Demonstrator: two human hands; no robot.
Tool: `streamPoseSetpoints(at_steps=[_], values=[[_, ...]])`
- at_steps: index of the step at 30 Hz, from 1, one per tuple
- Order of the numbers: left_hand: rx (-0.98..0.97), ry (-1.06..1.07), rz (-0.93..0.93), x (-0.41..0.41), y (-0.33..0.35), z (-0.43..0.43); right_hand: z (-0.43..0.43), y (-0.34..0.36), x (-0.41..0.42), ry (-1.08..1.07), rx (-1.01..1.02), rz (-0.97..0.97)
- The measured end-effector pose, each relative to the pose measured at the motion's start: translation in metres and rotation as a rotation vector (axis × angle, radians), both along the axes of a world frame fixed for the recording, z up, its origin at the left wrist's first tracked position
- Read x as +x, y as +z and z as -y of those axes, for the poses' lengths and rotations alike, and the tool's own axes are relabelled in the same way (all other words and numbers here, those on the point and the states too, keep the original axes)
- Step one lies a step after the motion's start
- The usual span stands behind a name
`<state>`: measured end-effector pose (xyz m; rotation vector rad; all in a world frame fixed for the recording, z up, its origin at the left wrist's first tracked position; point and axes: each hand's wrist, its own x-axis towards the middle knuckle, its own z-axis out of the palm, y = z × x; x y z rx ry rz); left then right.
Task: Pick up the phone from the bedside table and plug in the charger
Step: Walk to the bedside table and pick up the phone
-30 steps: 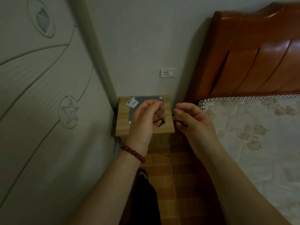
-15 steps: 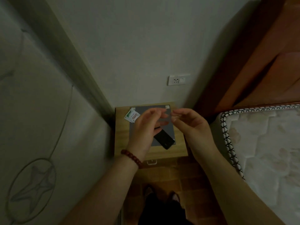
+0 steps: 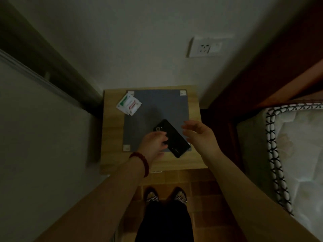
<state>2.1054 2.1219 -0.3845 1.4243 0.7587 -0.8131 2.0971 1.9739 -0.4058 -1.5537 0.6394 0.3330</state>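
Fingers (image 3: 163, 139) of the left hand (image 3: 153, 142) touch the black phone (image 3: 172, 138), not yet gripping; the right hand (image 3: 199, 135) hovers open, empty. Pinch both long edges, then lift level off the counter (image 3: 113, 137).

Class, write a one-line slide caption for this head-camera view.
Left hand reaches onto a black phone lying on the bedside table, right hand open beside it.

Phone (image 3: 172, 140) on mat (image 3: 157, 112) atop bedside table (image 3: 111, 137), packet (image 3: 128, 104) behind-left, socket (image 3: 204, 47) on wall above
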Motion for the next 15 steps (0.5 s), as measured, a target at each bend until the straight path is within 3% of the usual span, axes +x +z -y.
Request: streamPoseSetpoints(at_steps=[3,8,15], values=[[0.041,-0.056,-0.066,0.008,-0.049,0.009,0.001,-0.048,0.014,0.042,-0.122,-0.062],[0.097,0.026,-0.144,0.027,-0.106,0.026,-0.007,-0.112,0.03,0.214,-0.375,-0.164],[0.036,0.185,-0.242,0.034,-0.141,0.03,-0.013,-0.146,0.038,0.294,-0.55,-0.24]])
